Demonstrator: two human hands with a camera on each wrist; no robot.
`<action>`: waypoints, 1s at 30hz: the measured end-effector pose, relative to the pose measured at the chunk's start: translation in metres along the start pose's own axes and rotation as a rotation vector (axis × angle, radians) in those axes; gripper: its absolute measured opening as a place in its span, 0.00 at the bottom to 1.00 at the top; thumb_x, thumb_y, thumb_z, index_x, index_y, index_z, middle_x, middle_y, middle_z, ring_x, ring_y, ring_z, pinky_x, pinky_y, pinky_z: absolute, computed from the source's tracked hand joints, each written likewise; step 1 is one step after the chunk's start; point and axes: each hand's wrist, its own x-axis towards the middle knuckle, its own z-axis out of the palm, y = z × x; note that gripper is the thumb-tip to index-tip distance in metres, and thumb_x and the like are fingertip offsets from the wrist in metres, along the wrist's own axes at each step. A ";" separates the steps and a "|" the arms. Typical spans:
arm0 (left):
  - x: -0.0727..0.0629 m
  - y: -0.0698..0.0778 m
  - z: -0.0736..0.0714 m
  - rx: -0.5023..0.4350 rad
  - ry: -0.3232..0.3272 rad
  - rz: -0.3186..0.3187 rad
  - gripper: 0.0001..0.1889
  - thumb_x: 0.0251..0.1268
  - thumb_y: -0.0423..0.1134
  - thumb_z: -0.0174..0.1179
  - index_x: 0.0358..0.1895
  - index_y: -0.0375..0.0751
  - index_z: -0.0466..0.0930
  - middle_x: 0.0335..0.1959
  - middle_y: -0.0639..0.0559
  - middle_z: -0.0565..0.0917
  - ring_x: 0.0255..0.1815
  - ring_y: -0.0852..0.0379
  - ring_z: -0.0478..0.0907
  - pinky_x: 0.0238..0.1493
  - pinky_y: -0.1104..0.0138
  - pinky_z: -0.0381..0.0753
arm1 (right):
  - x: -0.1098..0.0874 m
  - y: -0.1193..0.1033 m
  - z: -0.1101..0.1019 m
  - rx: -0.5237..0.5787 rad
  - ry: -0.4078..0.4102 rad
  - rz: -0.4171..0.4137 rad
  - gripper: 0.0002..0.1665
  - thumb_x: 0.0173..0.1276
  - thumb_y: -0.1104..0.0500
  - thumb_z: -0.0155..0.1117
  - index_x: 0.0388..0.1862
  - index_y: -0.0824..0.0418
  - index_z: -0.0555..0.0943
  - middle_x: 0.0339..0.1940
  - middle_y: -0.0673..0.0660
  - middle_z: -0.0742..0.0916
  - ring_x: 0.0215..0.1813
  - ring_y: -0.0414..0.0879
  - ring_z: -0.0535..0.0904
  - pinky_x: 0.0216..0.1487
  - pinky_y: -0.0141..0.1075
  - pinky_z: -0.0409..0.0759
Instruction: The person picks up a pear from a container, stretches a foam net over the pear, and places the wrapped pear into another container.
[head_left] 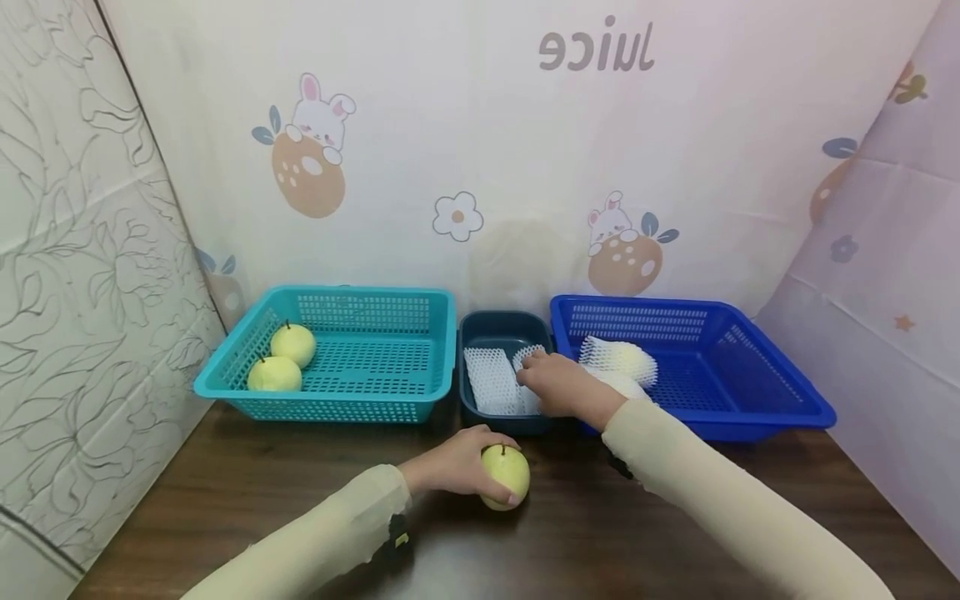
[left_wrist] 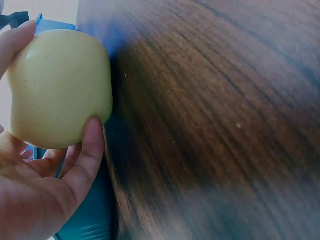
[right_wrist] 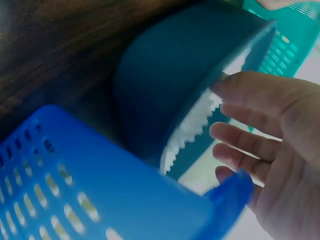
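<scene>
My left hand (head_left: 459, 465) holds a pale yellow-green pear (head_left: 510, 471) low over the table in front of the bins, thumb on one side and fingers round the other. In the left wrist view the pear (left_wrist: 60, 90) is upright between thumb and fingers. My right hand (head_left: 558, 385) reaches over the small dark teal bin (head_left: 502, 319), where white foam net sleeves (head_left: 491, 382) lie. The right wrist view has its fingers (right_wrist: 245, 140) spread and slightly bent at the bin's rim, close above a foam sleeve (right_wrist: 192, 127), with nothing seen between them and the thumb.
At left stands a turquoise basket (head_left: 330, 408) with two bare pears (head_left: 292, 346). A blue basket (head_left: 750, 421) on the right contains pears in foam nets (head_left: 628, 362), partly hidden by my right arm. The brown wooden table (head_left: 300, 500) meets a printed curtain (head_left: 420, 125) behind.
</scene>
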 end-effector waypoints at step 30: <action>-0.002 -0.001 0.002 -0.011 0.034 0.027 0.29 0.39 0.52 0.75 0.51 0.55 0.81 0.38 0.58 0.73 0.37 0.61 0.71 0.35 0.68 0.74 | 0.015 0.020 0.011 -0.187 0.338 0.092 0.03 0.56 0.71 0.68 0.30 0.67 0.82 0.26 0.59 0.80 0.32 0.52 0.76 0.33 0.40 0.79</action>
